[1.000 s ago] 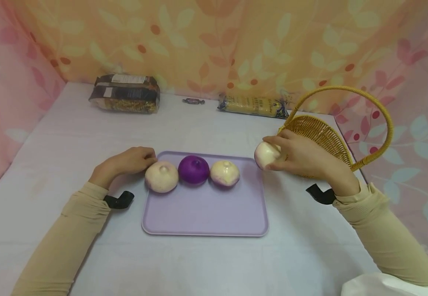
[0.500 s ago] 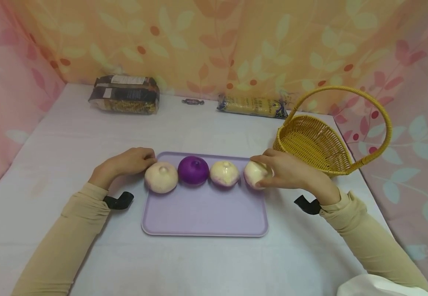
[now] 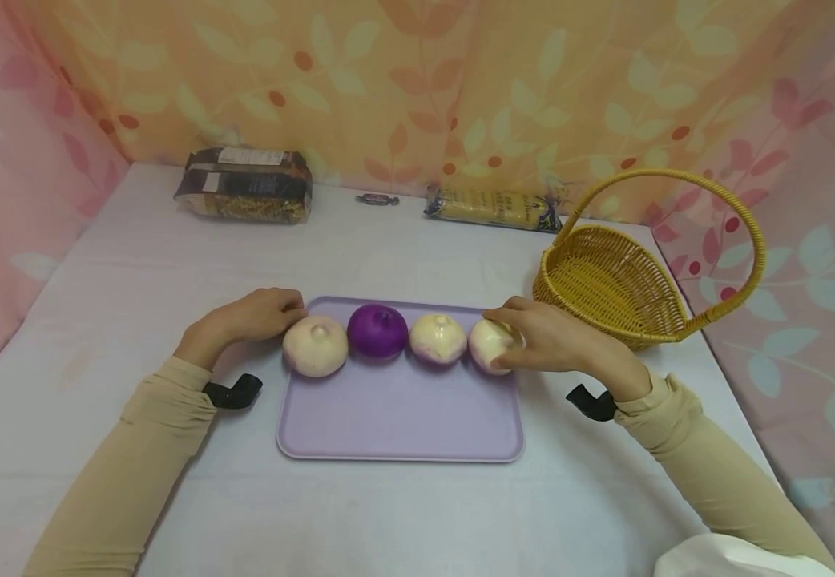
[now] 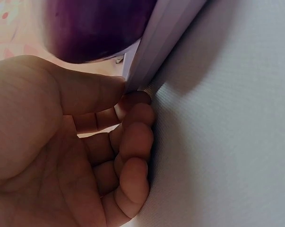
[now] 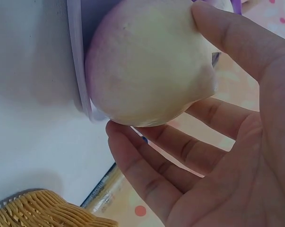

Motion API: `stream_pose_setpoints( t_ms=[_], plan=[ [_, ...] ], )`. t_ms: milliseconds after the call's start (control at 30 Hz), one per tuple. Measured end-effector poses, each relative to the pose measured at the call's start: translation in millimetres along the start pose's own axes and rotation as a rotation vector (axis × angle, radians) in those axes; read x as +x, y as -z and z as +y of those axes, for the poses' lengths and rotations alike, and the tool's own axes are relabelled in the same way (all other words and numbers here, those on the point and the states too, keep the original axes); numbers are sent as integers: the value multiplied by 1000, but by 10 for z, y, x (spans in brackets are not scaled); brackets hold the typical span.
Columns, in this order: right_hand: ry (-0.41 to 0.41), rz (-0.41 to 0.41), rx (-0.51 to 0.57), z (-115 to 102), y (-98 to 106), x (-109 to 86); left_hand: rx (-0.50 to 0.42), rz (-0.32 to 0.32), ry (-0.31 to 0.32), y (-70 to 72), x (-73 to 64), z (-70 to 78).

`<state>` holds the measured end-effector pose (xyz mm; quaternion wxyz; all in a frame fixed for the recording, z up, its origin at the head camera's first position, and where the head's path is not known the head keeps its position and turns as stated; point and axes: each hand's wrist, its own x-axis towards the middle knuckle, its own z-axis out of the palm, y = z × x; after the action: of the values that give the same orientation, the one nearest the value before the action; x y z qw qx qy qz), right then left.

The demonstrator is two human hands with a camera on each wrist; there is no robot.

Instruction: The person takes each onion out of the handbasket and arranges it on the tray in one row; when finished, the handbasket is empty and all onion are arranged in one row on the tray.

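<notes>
On the lilac tray (image 3: 396, 417), a row of round vegetables lines the far side: a pale turnip (image 3: 316, 346) at the left, a deep purple one (image 3: 377, 332), and a white-and-purple turnip (image 3: 437, 339). The rightmost turnip (image 3: 491, 344) is in the grip of my right hand (image 3: 558, 336), thumb on one side and fingers on the other; the right wrist view shows this turnip (image 5: 147, 66) within the tray rim. My left hand (image 3: 255, 314) pinches the tray's left edge (image 4: 154, 42) between thumb and curled fingers, beneath a shaded purple round surface (image 4: 97, 28).
A yellow wicker basket (image 3: 608, 288) with a tall handle stands right of the tray. Along the back lie a dark pasta bag (image 3: 244, 186), a small wrapped candy (image 3: 377, 199) and a yellow noodle packet (image 3: 493, 208). Floral curtains (image 3: 360, 72) border the white table (image 3: 136, 240).
My right hand has carried the turnip from beside the basket leftward and down onto the tray, up against the row. The left hand has stayed at the tray's edge.
</notes>
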<state>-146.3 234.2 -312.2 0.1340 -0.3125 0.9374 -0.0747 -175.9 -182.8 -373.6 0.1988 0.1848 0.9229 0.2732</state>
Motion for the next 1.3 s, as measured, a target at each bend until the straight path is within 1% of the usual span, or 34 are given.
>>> stream_pose_setpoints(
  t_ms=[367,567,933,1033,1133,1233,1300],
  plan=[
    [-3,-42,24,-36,-23,17,2,8,-9,-14,13,-17],
    [8,-51,28,-34,-41,29,1,4,-6,-10,15,-21],
    [-17,-55,40,-25,-25,16,2,9,-12,-6,8,-2],
    [-37,-45,37,-19,-20,4,8,10,-14,-5,7,5],
    [-52,-18,33,-10,-20,0,14,14,-18,-8,4,9],
    [-76,44,19,1,-21,1,27,37,-23,-6,-4,7],
    [-110,101,16,13,-18,2,50,74,-23,3,-12,8]
  ],
)
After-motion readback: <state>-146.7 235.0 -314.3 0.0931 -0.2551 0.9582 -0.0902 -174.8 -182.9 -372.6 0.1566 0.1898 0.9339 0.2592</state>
